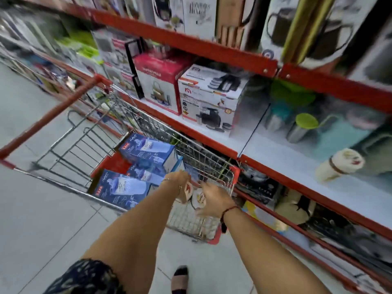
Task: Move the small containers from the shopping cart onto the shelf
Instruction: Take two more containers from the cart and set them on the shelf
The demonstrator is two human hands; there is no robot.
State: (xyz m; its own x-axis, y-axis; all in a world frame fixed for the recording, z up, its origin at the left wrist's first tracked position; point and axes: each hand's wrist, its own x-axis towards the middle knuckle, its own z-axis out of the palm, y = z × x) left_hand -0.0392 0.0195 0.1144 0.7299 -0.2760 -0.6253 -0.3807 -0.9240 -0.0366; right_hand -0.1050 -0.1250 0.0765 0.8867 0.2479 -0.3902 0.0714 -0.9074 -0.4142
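Both my arms reach down into the wire shopping cart (pixel 210 158) at its near right end. My left hand (pixel 179 179) is closed around a small cream container (pixel 186 193) with a red mark. My right hand (pixel 214 200) hovers with fingers spread just over another small white container (pixel 199 200) with a printed label, which it partly hides. One cream container with a brown band (pixel 337 165) lies on its side on the white shelf (pixel 286 158) to the right.
Three blue boxes (pixel 146 152) lie in the cart's left half. The shelf holds boxed kitchenware (pixel 210 100), a red box (pixel 159 81) and steel canisters with green lids (pixel 303 128). Red shelf rails (pixel 297 179) run along the cart's right side. My foot (pixel 180 279) stands on the tiled floor.
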